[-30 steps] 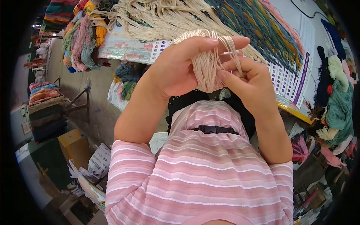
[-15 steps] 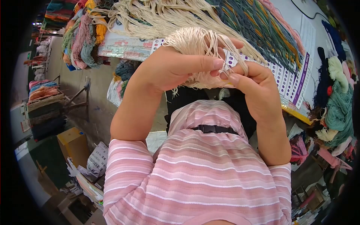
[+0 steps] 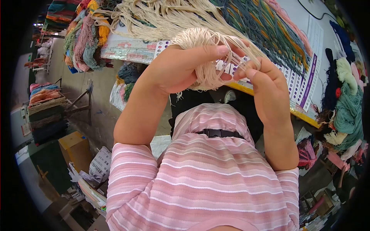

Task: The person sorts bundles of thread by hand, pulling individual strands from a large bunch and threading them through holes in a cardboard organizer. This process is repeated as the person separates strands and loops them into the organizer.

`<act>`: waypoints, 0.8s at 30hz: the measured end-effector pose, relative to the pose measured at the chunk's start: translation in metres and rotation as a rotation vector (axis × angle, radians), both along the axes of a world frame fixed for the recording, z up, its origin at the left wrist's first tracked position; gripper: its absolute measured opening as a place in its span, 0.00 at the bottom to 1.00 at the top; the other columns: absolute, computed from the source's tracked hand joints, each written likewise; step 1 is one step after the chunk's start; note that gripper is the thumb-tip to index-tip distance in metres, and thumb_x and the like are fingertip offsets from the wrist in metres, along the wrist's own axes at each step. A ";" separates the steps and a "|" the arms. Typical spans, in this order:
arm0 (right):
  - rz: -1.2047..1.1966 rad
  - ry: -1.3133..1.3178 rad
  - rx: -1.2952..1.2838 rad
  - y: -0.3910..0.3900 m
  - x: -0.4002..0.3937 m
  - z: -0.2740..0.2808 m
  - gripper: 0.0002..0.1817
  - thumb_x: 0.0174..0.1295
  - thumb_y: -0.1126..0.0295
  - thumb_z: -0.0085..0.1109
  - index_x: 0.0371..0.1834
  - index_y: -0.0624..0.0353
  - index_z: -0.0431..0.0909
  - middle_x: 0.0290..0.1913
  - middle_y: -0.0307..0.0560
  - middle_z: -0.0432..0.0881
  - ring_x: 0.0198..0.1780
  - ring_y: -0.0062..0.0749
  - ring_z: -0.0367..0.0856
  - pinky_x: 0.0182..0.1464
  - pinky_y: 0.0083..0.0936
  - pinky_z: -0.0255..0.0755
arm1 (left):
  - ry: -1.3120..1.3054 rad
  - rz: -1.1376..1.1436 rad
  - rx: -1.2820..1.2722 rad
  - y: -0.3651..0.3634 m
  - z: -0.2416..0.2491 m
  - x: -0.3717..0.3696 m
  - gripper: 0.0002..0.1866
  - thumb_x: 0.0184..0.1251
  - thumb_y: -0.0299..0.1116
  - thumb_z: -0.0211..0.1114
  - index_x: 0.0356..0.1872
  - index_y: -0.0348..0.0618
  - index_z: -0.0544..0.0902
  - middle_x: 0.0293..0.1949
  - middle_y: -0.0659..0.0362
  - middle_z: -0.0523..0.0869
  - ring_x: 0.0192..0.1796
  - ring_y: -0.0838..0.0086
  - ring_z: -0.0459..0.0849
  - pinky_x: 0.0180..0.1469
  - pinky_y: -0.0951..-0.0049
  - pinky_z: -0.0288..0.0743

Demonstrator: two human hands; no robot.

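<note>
A thick bundle of cream yarn (image 3: 192, 38) hangs over my left hand (image 3: 179, 67), which holds it with the thumb in front and the fingers behind. Its lower ends drop below the palm. Several strands run from the bundle across to my right hand (image 3: 266, 79). There the thumb and index finger pinch them, with some looped around the fingers. Both hands are raised in front of the table edge, a small gap between them. Behind them lies a perforated card (image 3: 298, 88) with rows of holes and a purple strip.
Long cream strands (image 3: 150, 19) and multicoloured strands (image 3: 262, 34) lie across the table. Coloured skeins (image 3: 84, 38) hang at its left, green and teal ones (image 3: 347, 115) at its right. Yellow tape (image 3: 304, 116) lines the near edge. A cardboard box (image 3: 75, 150) stands lower left.
My right hand has moved slightly right, away from the left, drawing the strands out between them. My left thumb has lifted a little. The bundle stays in my left hand.
</note>
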State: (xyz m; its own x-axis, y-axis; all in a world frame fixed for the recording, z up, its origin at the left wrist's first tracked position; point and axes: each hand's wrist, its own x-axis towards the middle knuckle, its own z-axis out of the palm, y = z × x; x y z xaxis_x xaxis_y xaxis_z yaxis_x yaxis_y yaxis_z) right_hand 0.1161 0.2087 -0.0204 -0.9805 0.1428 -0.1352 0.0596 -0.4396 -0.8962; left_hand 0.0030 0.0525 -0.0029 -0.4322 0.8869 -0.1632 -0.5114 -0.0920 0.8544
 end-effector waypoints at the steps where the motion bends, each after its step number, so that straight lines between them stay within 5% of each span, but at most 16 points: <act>1: 0.000 -0.005 -0.008 0.003 -0.001 -0.001 0.04 0.58 0.77 0.55 0.35 0.66 0.78 0.31 0.35 0.78 0.34 0.14 0.73 0.38 0.13 0.67 | -0.006 0.003 -0.011 0.000 0.000 0.000 0.26 0.68 0.39 0.54 0.60 0.29 0.67 0.53 0.49 0.78 0.50 0.71 0.80 0.52 0.70 0.75; 5: -0.088 -0.045 0.038 -0.011 -0.006 0.009 0.07 0.56 0.76 0.58 0.37 0.66 0.78 0.30 0.37 0.79 0.32 0.15 0.75 0.34 0.14 0.68 | -0.080 -0.068 -0.017 0.001 -0.005 -0.001 0.28 0.70 0.44 0.49 0.61 0.29 0.66 0.57 0.48 0.75 0.54 0.68 0.79 0.55 0.69 0.74; 8: 0.055 -0.087 0.138 -0.008 -0.006 0.008 0.08 0.57 0.78 0.57 0.39 0.67 0.76 0.37 0.43 0.81 0.37 0.19 0.79 0.41 0.16 0.73 | -0.076 -0.074 -0.002 0.005 -0.007 0.001 0.29 0.70 0.45 0.47 0.62 0.29 0.65 0.59 0.47 0.73 0.56 0.67 0.77 0.56 0.68 0.72; 13: 0.065 -0.101 0.130 -0.007 -0.004 0.005 0.07 0.55 0.76 0.62 0.36 0.66 0.79 0.32 0.40 0.81 0.35 0.18 0.79 0.39 0.15 0.73 | -0.073 -0.030 0.034 0.007 -0.004 0.003 0.29 0.69 0.46 0.48 0.61 0.29 0.67 0.59 0.47 0.73 0.59 0.67 0.74 0.57 0.68 0.70; 19: 0.035 -0.108 0.163 -0.007 0.002 0.007 0.04 0.55 0.77 0.61 0.33 0.65 0.79 0.32 0.39 0.81 0.35 0.16 0.76 0.40 0.15 0.69 | 0.141 -0.035 0.043 0.001 -0.003 -0.001 0.28 0.57 0.35 0.66 0.56 0.30 0.72 0.56 0.49 0.76 0.54 0.70 0.77 0.54 0.72 0.70; 24: 0.005 -0.051 0.024 -0.008 0.005 0.011 0.05 0.56 0.77 0.60 0.34 0.65 0.78 0.31 0.36 0.79 0.33 0.15 0.74 0.37 0.15 0.67 | 0.086 0.012 0.012 0.003 0.006 0.004 0.29 0.53 0.31 0.68 0.57 0.30 0.72 0.43 0.57 0.81 0.47 0.75 0.79 0.52 0.74 0.70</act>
State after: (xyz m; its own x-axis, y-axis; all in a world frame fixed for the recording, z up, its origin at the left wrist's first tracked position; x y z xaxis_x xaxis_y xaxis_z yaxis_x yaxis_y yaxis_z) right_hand 0.1207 0.2011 -0.0097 -0.9731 0.1421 -0.1816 0.1073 -0.4178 -0.9022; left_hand 0.0067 0.0559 0.0033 -0.4551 0.8831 -0.1139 -0.4348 -0.1087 0.8939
